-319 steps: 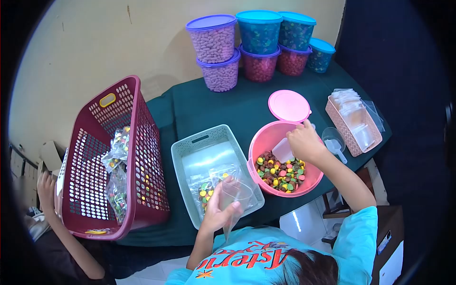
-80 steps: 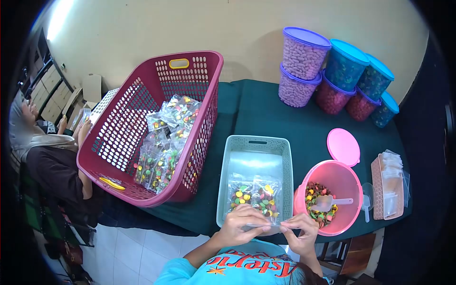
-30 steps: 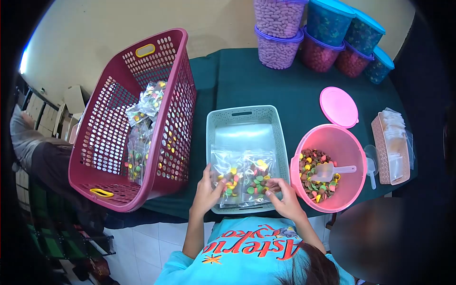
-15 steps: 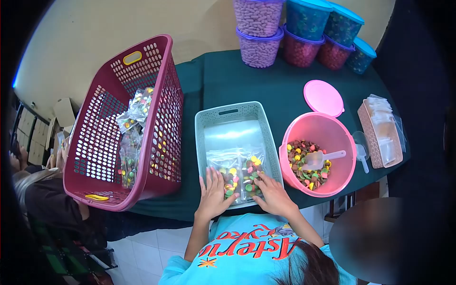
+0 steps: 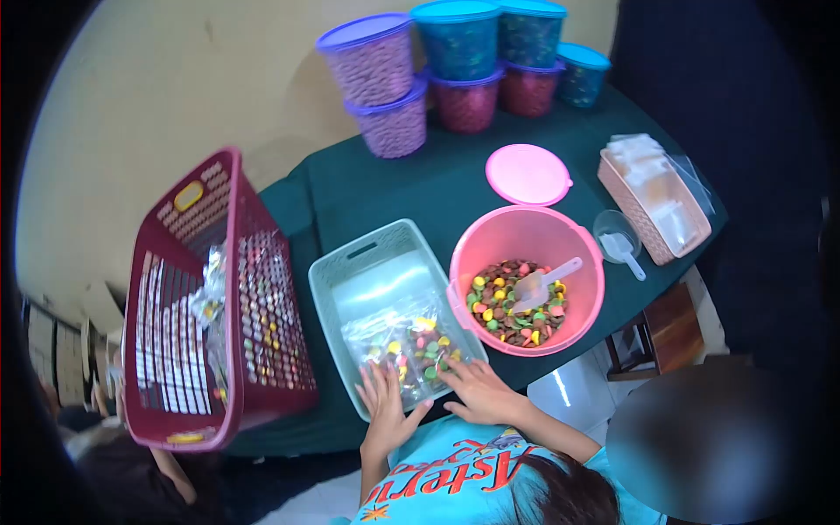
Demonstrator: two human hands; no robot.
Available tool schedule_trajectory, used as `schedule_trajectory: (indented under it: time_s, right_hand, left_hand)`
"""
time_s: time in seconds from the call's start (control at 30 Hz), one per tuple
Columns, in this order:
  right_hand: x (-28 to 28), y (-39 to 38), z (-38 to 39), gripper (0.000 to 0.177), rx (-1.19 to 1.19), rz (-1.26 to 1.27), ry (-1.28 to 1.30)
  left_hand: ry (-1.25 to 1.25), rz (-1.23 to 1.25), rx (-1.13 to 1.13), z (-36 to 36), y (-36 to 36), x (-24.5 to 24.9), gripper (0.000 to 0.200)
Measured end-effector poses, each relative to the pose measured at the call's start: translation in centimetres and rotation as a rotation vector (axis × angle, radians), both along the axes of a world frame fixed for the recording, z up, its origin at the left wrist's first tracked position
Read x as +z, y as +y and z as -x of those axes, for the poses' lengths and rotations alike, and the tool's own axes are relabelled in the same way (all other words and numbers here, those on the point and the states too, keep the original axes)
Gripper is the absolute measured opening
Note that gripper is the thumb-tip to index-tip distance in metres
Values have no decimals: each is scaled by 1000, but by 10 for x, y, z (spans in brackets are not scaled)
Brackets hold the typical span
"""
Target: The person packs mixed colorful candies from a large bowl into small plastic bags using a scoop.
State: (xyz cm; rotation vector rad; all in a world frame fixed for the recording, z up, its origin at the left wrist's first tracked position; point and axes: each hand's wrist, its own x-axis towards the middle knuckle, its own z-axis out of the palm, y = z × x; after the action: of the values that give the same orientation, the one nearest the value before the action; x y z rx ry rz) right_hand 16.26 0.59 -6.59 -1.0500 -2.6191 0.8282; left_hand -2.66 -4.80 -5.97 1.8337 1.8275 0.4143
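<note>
Green cloth [image 5: 367,192] bears, near its front edge, a tray [image 5: 376,271] of candy bags [image 5: 413,343]; left hand [image 5: 388,415] and right hand [image 5: 482,393], spread wide, touch them.

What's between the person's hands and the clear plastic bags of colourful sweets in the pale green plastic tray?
Nothing visible is in the way. The left hand and right hand reach over the near rim of the pale green plastic tray, and their fingers seem to touch the clear plastic bags of colourful sweets directly.
</note>
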Motion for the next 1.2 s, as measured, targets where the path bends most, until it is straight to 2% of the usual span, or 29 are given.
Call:
schedule_trajectory:
  time_s: [0.07, 0.13, 0.2, 0.27, 0.3, 0.33, 0.4, 0.47, 0.5, 0.53, 0.57, 0.6, 0.67, 0.73, 0.8, 0.87, 0.9, 0.93, 0.97, 1.0, 1.03, 1.13, 1.2]
  right_hand:
    - [10, 2, -5, 55, 53, 78, 29]
    - [27, 4, -16, 54, 153, 169, 141]
    - [56, 14, -35, 49, 493, 399, 432]
    - [92, 20, -60, 43, 719, 536, 804]
    - [108, 26, -80, 38, 741, 560, 918]
    - [116, 30, -104, 34, 644, 523, 1031]
    - [117, 35, -148, 28, 276, 363, 1221]
    - [114, 40, -184, 18, -274, 188, 1322]
    - [113, 47, -202, 16, -448, 130, 1292]
    - [108, 55, -222, 13, -624, 72, 1259]
    - [104, 67, -247, 12, -709, -16, 1084]
    - [98, 82, -273, 11, -794, -95, 905]
    - [74, 115, -321, 11, -1003, -266, 770]
    - [33, 141, -370, 17, -1151, -274, 685]
    - [0, 153, -401, 24, -1263, -379, 289]
    - [-24, 160, -415, 40, -1317, -343, 24]
    - [-33, 161, -419, 45, -1320, -343, -21]
    - [-39, 165, -423, 49, -1324, -343, -57]
    - [-33, 167, -423, 50, -1329, -267, -72]
    - [-26, 167, -422, 51, -1330, -188, -79]
    - [-27, 169, -422, 46, -1349, -182, -71]
    - [-36, 170, -420, 39, -1390, -240, 33]
    - [-41, 170, -419, 35, -1406, -237, 74]
  left_hand:
    - [-29, -20, -29, -3, 0, 11, 79]
    - [-180, -79, -134, -1, 6, 25, 70]
    - [-369, -75, -195, -4, 18, 49, 54]
    - [-401, -37, -341, -5, 37, 81, 48]
    - [-416, -5, -389, -10, 48, 101, 45]
    - [-433, 23, -434, -17, 63, 124, 43]
    - [-372, -149, -613, -40, 99, 157, 40]
    - [-303, -215, -762, -83, 134, 186, 39]
    - [-306, -231, -793, -111, 150, 203, 39]
    - [-169, -232, -984, -144, 163, 219, 37]
    - [-24, -231, -1170, -178, 175, 229, 35]
    - [-24, -242, -1200, -211, 189, 233, 35]
    - [42, -199, -1461, -277, 210, 236, 30]
    - [43, -313, -1531, -342, 238, 212, 26]
    - [150, -447, -1529, -410, 267, 174, 29]
    - [144, -382, -1396, -470, 296, 118, 30]
    - [149, -350, -1312, -494, 312, 86, 34]
    - [161, -321, -1229, -513, 326, 55, 39]
    - [181, -329, -1255, -527, 338, 28, 39]
    - [274, -268, -1141, -538, 350, 3, 45]
    - [368, -205, -1021, -546, 351, -5, 51]
    - [382, -218, -981, -551, 348, -23, 62]
    - [369, -245, -962, -553, 352, -18, 61]
